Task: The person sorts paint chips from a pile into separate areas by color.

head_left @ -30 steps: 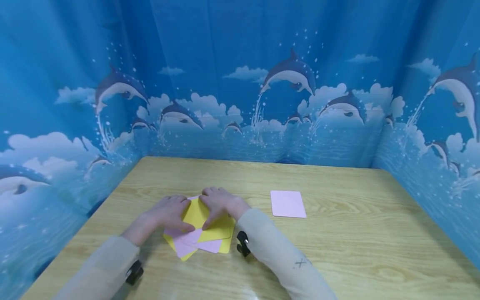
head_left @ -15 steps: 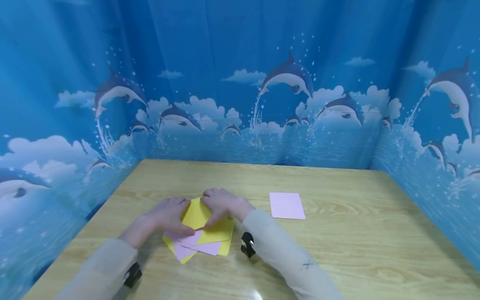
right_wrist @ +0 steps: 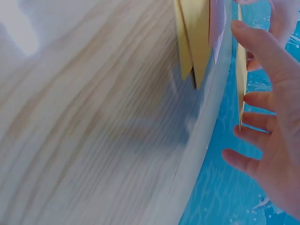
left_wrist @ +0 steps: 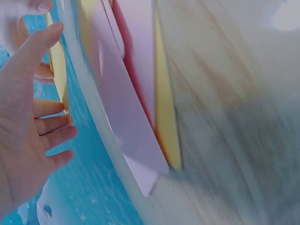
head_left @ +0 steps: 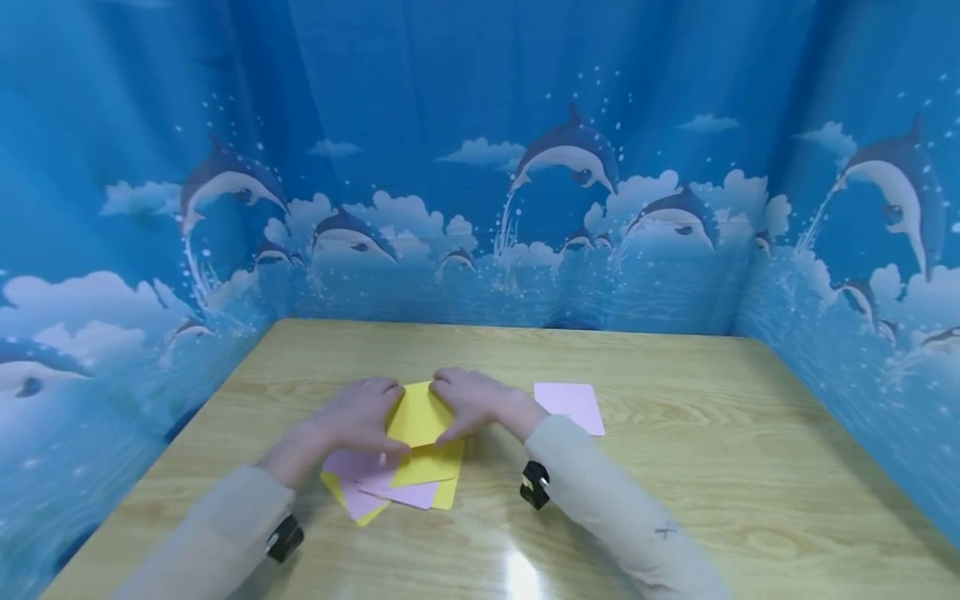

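Observation:
A yellow square card (head_left: 418, 415) is lifted over a loose pile of cards, held by both hands at its opposite edges. My left hand (head_left: 363, 421) pinches its left side between thumb and fingers; my right hand (head_left: 476, 400) has the right side likewise. Seen edge-on in the left wrist view, the held card (left_wrist: 58, 75) stands apart from the pile. Whether it is one card or more, I cannot tell. Beneath, pink cards (head_left: 414, 495) and yellow cards (head_left: 447, 490) overlap at odd angles, partly covered by the left hand.
One pink square card (head_left: 567, 400) lies by itself to the right, partly behind the right wrist. The wood-grain table (head_left: 712, 467) carries everything. A blue dolphin-print curtain (head_left: 480, 200) encloses the table at the back and sides.
Both hands have risen off the pile and shifted slightly right, carrying the yellow card with them. More of the yellow card beneath is now exposed. The lone pink card stays put.

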Demonstrator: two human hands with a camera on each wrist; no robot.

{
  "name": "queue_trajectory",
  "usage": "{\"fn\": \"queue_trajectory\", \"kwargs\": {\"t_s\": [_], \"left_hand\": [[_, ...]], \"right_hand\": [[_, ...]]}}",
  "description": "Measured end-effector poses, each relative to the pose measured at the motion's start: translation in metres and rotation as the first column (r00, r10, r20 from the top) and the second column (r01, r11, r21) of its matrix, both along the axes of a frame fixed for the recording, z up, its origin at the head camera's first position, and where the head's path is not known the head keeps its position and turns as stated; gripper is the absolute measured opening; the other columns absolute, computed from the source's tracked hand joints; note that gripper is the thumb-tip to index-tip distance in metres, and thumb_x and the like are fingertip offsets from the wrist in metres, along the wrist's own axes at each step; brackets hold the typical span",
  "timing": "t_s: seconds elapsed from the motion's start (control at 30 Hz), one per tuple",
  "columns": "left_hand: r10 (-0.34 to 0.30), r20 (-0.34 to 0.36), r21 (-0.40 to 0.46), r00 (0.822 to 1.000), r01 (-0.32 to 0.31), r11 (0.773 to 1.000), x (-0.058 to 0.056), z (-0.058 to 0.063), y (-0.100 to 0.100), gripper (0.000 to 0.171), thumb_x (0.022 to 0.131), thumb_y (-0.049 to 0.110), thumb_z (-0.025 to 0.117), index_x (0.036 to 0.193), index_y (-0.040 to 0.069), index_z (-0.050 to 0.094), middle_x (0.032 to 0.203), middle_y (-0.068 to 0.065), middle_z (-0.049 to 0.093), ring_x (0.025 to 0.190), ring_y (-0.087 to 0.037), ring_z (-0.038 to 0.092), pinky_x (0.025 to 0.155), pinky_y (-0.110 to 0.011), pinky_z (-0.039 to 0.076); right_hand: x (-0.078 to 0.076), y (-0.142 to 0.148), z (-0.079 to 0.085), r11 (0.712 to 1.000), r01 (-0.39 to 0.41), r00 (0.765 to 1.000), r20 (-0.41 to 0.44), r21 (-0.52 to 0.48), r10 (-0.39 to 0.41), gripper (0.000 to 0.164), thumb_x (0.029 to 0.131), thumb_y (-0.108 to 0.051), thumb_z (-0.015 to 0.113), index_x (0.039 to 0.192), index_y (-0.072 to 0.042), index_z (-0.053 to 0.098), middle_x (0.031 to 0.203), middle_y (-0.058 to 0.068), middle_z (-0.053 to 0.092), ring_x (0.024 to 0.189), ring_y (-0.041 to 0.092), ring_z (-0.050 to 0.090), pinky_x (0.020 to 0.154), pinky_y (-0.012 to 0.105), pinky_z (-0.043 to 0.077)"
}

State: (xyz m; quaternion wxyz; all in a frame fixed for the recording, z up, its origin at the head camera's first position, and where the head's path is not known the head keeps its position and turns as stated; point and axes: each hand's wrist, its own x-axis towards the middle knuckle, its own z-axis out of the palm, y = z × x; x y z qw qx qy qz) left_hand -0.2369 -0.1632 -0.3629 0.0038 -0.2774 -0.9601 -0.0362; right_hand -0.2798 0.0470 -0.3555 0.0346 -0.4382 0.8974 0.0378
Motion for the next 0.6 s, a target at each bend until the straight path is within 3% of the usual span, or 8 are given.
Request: {"fn": "queue_trajectory", "kwargs": {"t_s": [0.33,0.6], "left_hand": [[-0.095,-0.046,-0.039,0.994,0.093,0.995,-0.003,0.0,0.031,0.09,0.068,0.063,0.066,0.124,-0.005,0.049,0.122,-0.018,0.052,0.113,-0.033,0.048,0.098,-0.046,0.037],[-0.148,-0.07,-0.065,0.987,0.144,0.987,-0.002,0.003,0.06,0.087,0.067,0.065,0.065,0.119,-0.003,0.051,0.117,-0.015,0.054,0.109,-0.031,0.05,0.096,-0.045,0.038]], "right_hand": [[0.009,0.036,-0.002,1.0,-0.016,0.995,-0.096,0.008,0.017,0.087,0.069,-0.064,0.066,0.13,-0.007,0.047,0.132,0.012,0.044,0.117,0.024,0.044,0.091,0.038,0.042],[0.02,0.068,0.0,0.999,0.018,0.997,-0.069,-0.028,-0.02,0.087,0.069,-0.063,0.066,0.132,-0.006,0.046,0.134,0.015,0.043,0.122,0.026,0.041,0.098,0.04,0.037]]}}
